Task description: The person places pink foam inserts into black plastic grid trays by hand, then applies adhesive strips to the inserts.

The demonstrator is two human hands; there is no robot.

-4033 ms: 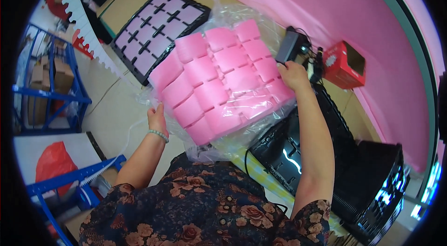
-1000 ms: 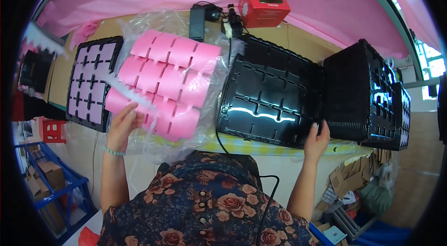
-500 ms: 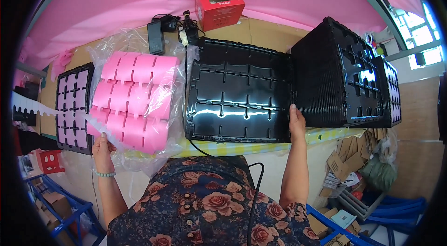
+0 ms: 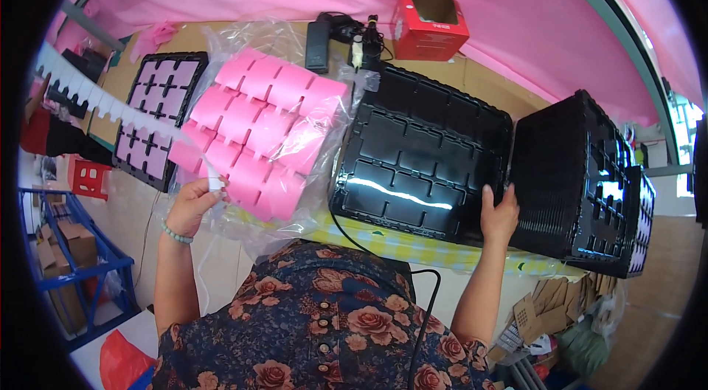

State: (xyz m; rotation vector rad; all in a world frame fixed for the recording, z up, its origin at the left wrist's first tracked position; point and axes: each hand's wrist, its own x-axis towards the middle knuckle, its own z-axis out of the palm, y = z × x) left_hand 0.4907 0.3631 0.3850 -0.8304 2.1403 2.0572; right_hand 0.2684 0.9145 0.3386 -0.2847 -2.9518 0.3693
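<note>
My left hand [image 4: 193,203] pinches a white strip [image 4: 212,174] at the near left corner of a block of pink foam inserts [image 4: 258,135] lying in a clear plastic bag [image 4: 221,43]. My right hand [image 4: 498,214] grips the near right edge of a glossy black plastic tray [image 4: 420,154] lying flat on the table. A tall stack of black trays [image 4: 579,183] stands right beside that hand. Another black tray with pink pieces in its cells [image 4: 158,117] lies left of the pink block.
A red box [image 4: 428,25] and a black power adapter with cables [image 4: 321,39] sit at the back against a pink wall. A blue rack with cardboard boxes [image 4: 66,257] stands at lower left, and cardboard scraps [image 4: 546,301] lie at lower right. A black cable [image 4: 424,316] hangs by my body.
My view has swung from the pink block toward the black trays. My right hand left the back of the table and took the black tray's edge; my left hand stays at the pink block.
</note>
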